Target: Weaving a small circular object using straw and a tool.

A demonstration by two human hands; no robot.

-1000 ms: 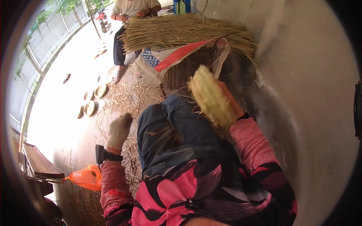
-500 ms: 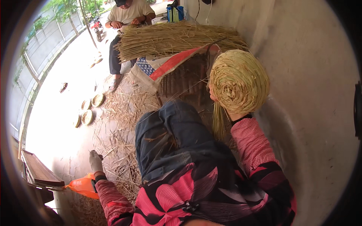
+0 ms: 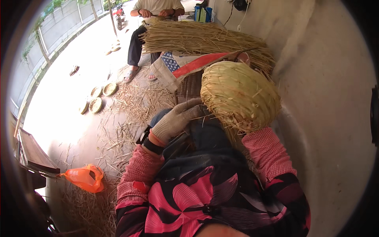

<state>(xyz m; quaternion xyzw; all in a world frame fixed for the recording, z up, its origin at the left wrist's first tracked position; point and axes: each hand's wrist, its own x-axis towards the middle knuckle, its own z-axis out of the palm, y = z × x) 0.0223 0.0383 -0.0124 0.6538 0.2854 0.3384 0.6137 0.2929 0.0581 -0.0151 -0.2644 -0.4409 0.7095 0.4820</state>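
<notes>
Basket point(image 3: 240, 94): rough woven straw, matt. Glove point(image 3: 175, 120): knit cloth (greyish). Bag point(image 3: 83, 177): glossy orange plastic.

One woven straw basket point(image 3: 240, 94) is held up. Four small woven discs point(image 3: 96, 105) lie on the floor. One big bundle of straw point(image 3: 205, 39), one orange plastic bag point(image 3: 83, 177), one seated person point(image 3: 152, 23).

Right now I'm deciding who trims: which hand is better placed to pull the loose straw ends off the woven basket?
Left. The gloved left hand is free beside the woven straw basket; the right hand is hidden behind it, seemingly supporting it.
</notes>
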